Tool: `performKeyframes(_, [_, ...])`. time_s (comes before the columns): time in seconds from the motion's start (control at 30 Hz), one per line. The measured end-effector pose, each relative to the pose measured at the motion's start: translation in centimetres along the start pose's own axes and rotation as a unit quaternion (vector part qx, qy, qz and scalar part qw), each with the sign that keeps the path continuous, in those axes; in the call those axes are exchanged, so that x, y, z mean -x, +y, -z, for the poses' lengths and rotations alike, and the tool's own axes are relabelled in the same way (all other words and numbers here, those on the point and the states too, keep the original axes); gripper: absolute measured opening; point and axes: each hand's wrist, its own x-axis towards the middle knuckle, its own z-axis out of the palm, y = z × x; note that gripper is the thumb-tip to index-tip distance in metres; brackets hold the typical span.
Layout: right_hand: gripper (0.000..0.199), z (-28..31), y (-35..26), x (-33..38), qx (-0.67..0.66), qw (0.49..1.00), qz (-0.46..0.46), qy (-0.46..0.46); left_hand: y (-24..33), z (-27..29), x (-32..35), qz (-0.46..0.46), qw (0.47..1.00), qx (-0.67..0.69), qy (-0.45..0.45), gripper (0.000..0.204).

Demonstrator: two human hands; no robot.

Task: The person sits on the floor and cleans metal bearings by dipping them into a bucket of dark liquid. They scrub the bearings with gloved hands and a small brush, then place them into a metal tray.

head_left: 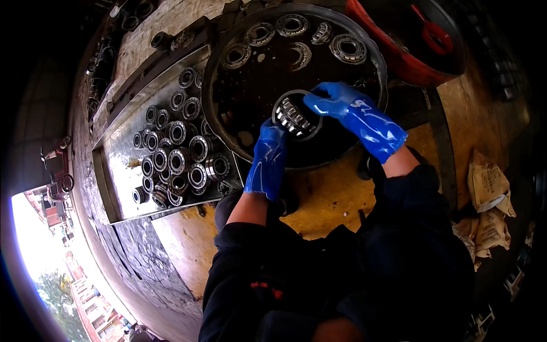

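Note:
My left hand [270, 149], in a long blue rubber glove, grips the left rim of a roller bearing [295, 119]. At the bearing's upper right edge, the fingers of my right hand [342, 105], gloved the same way, are closed on its ring. The bearing is tilted, so its shiny rollers and outer ring face me. Both hands hold it over the near part of a large round basin [208, 108] of dark liquid. Several more bearings, such as one bearing [348, 49], lie along the basin's far side, some partly under the liquid.
Left of the basin, a shallow metal tray [117, 188] carries many bearings [178, 162], some stacked. A red tub [393, 62] with a red-handled tool [436, 35] stands at the far right. Crumpled paper sacks [489, 188] lie on the floor at right.

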Motion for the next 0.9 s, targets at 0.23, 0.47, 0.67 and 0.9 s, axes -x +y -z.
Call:
performKeyframes(0.23, [0.042,0.2,-1.5,2.3,-0.006,0.997,-0.066,0.043,5.9,0.1,1.9,-0.057,0.994,-0.061,-0.066,0.037])
performKeyframes(0.47, [0.041,0.4,1.5,2.1,-0.150,0.982,-0.055,0.102,10.5,-0.3,1.3,0.183,0.962,0.194,0.053,0.061])
performKeyframes(0.67, [0.044,-1.0,0.5,2.2,-0.153,0.987,-0.024,0.040,8.4,-3.0,1.9,0.179,0.903,0.391,0.021,0.054])
performKeyframes(0.9, [0.044,-2.7,1.0,1.2,-0.105,0.985,0.087,0.102,10.0,-3.1,2.7,0.194,0.879,0.435,0.029,0.040])
